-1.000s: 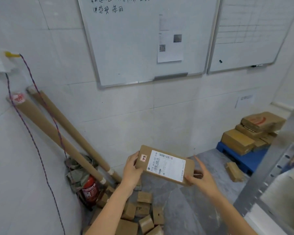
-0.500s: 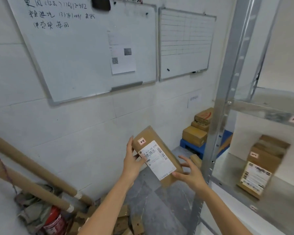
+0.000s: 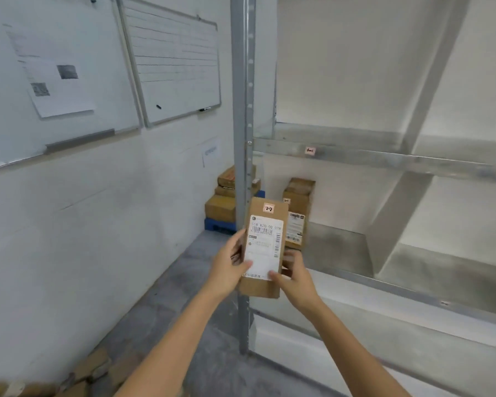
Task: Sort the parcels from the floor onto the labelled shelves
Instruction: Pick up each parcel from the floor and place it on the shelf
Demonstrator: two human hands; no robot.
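Note:
I hold a flat brown cardboard parcel (image 3: 265,245) upright in front of the shelf's grey upright post (image 3: 242,110). It bears a white shipping label and a small pink tag reading "2-2". My left hand (image 3: 226,265) grips its left edge and my right hand (image 3: 295,275) holds its lower right corner. Behind it, another brown parcel (image 3: 297,207) stands on the middle metal shelf (image 3: 413,270). The shelf above (image 3: 384,159) carries a small pink label (image 3: 310,151) on its front rail.
Two whiteboards (image 3: 172,61) hang on the tiled wall at left. Stacked cartons (image 3: 221,202) rest on a blue pallet (image 3: 218,224) in the far corner. Loose small parcels (image 3: 92,371) lie on the grey floor at bottom left.
The view has swung right from the wall and floor pile to the metal shelving. The parcel has turned from lying sideways to upright, and both hands now hold its lower part.

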